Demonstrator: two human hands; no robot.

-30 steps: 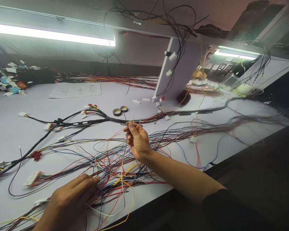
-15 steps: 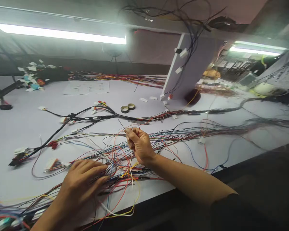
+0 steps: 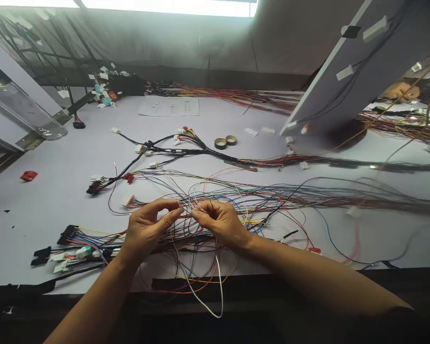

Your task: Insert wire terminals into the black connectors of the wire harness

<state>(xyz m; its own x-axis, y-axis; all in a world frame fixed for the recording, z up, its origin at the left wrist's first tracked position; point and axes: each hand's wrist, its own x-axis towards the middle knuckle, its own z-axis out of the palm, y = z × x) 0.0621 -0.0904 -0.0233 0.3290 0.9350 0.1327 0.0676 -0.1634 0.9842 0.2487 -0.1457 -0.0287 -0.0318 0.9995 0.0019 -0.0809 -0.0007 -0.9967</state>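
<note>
My left hand (image 3: 148,228) and my right hand (image 3: 219,222) meet just above a tangle of coloured loose wires (image 3: 236,200) on the white table (image 3: 57,167). Each hand pinches thin wire ends between thumb and forefinger, fingertips almost touching. A white wire (image 3: 215,286) and several others hang from my hands in a loop over the table's front edge. A small white connector (image 3: 127,200) with coloured leads lies just left of my left hand.
A black-taped harness (image 3: 172,150) with white plugs runs across the middle. Two tape rolls (image 3: 225,141) sit behind it, a paper sheet (image 3: 169,107) farther back. A tilted white board (image 3: 344,81) rises at right. More connectors (image 3: 75,251) lie at front left, a red part (image 3: 28,176) at far left.
My left hand has lifted off the wire pile and come up to meet my right hand, which has dropped lower. The camera view has tilted down and swung left.
</note>
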